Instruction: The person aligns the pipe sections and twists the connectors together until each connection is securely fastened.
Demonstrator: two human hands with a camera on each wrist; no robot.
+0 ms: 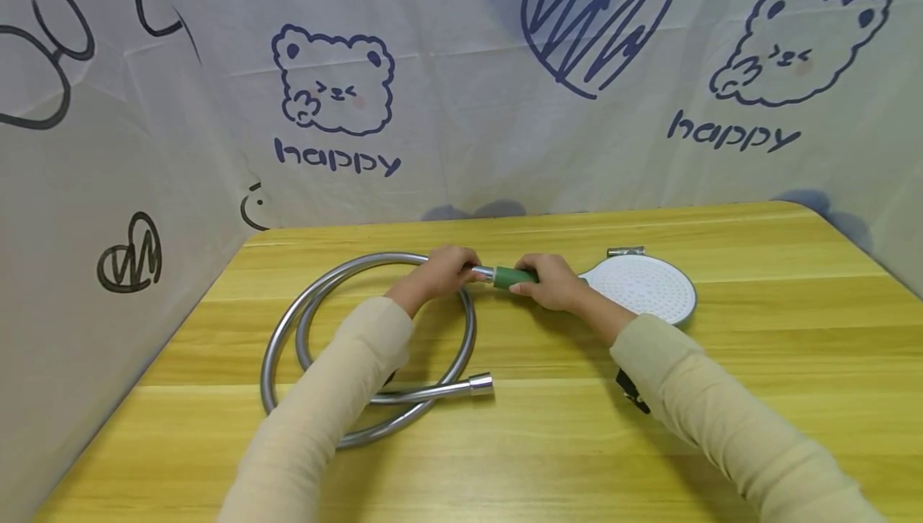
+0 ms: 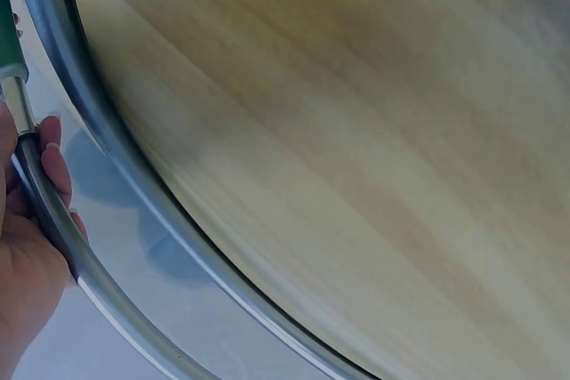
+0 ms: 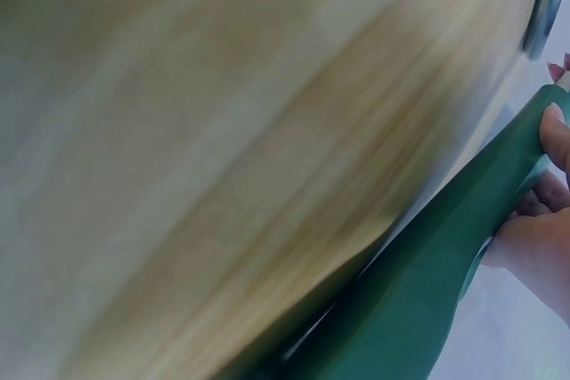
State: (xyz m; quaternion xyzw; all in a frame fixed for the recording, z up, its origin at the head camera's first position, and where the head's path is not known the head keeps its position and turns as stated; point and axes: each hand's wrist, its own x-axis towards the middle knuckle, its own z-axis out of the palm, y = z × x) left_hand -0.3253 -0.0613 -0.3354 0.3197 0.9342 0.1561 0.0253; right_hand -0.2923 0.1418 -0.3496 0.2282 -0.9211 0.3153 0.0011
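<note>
My left hand (image 1: 449, 271) pinches one end of a grey shower hose (image 2: 111, 295), close to its chrome connector (image 1: 484, 273). That connector meets the green handle (image 1: 509, 278) of a shower head (image 1: 642, 287). Around the handle curl the fingers of my right hand (image 1: 554, 281). White and round, the spray face points upward in the head view. In the right wrist view the green back (image 3: 427, 282) fills the lower right, with my thumb on the handle. How far the connector sits in the handle cannot be told.
Loose loops of the hose lie on the wooden table (image 1: 562, 443), and its other end, a chrome nut (image 1: 481, 384), rests nearer me. Behind the shower head lies a small chrome fitting (image 1: 626, 251). A cloth with drawings (image 1: 461, 106) hangs beyond the table's back edge.
</note>
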